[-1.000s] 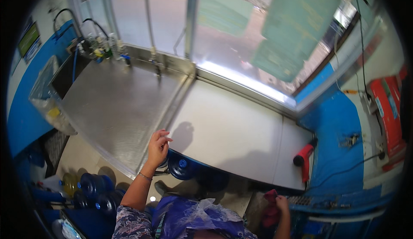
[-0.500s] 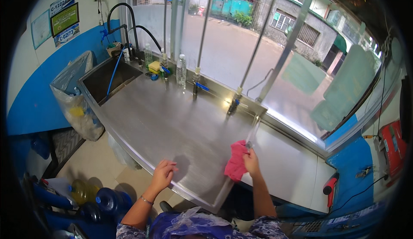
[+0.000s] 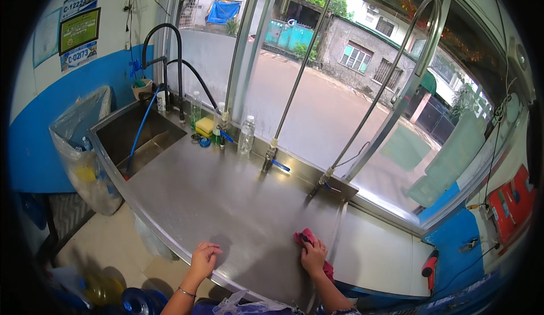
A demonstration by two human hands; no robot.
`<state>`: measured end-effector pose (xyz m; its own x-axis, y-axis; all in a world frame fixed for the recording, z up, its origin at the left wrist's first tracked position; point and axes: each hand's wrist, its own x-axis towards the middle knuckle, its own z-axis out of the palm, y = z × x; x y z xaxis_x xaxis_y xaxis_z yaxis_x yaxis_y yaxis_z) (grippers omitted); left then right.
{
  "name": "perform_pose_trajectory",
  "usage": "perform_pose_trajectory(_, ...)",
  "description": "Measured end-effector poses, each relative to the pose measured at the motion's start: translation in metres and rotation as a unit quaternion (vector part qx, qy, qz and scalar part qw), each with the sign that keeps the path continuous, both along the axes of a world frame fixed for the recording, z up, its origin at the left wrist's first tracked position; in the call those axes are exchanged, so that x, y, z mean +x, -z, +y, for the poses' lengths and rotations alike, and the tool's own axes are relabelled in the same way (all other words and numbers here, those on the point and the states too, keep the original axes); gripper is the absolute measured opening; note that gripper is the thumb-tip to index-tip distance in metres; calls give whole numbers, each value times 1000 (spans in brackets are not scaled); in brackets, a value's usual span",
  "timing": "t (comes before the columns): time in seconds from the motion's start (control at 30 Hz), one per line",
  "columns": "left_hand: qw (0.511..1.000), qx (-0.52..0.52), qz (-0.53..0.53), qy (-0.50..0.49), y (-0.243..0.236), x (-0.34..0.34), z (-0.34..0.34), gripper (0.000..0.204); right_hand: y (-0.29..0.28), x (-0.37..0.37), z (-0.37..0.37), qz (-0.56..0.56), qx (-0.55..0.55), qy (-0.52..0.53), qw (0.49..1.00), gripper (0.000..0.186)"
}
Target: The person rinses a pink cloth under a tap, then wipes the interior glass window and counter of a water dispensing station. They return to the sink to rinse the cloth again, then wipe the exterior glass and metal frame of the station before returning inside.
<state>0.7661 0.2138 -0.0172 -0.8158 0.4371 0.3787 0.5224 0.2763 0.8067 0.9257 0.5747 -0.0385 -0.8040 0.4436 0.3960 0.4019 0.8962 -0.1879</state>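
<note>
My right hand [image 3: 314, 257] is closed on a pink-red cloth [image 3: 299, 237], pressing it to the steel counter [image 3: 226, 201] near its right edge. Part of the cloth shows past the fingertips and more hangs out beside the wrist. A small dark patch shows at the fingertips; I cannot make out what it is. My left hand [image 3: 204, 259] hovers by the counter's front edge, fingers loosely bent and holding nothing.
A steel sink [image 3: 141, 136] with a blue hose is at the left. Along the back stand valves with blue levers [image 3: 277, 165], a yellow sponge [image 3: 204, 126] and a clear bottle [image 3: 246, 136]. A white side table [image 3: 385, 247] adjoins at right; blue water jugs [image 3: 141, 302] sit below.
My right hand has brought the cloth from the counter's right edge inward onto the steel, bunching it under the fingers. My left hand stays near the front edge. The view has shifted.
</note>
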Motion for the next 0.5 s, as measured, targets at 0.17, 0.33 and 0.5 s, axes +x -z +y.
perform_pose_trajectory(0.17, 1000, -12, -11, 11, -6, -67, -10, 19, -8, -14, -14, -45, 24, 87, 995, 36)
perform_pose_trajectory(0.33, 999, -10, 24, 26, 0, -170, -8, 18, -37, -41, -5, 28, -201, 41, 978, 43)
perform_pose_trajectory(0.5, 992, -24, 68, 104, 15, -276, 24, 15, -106, -63, 6, 126, -489, 44, 862, 43)
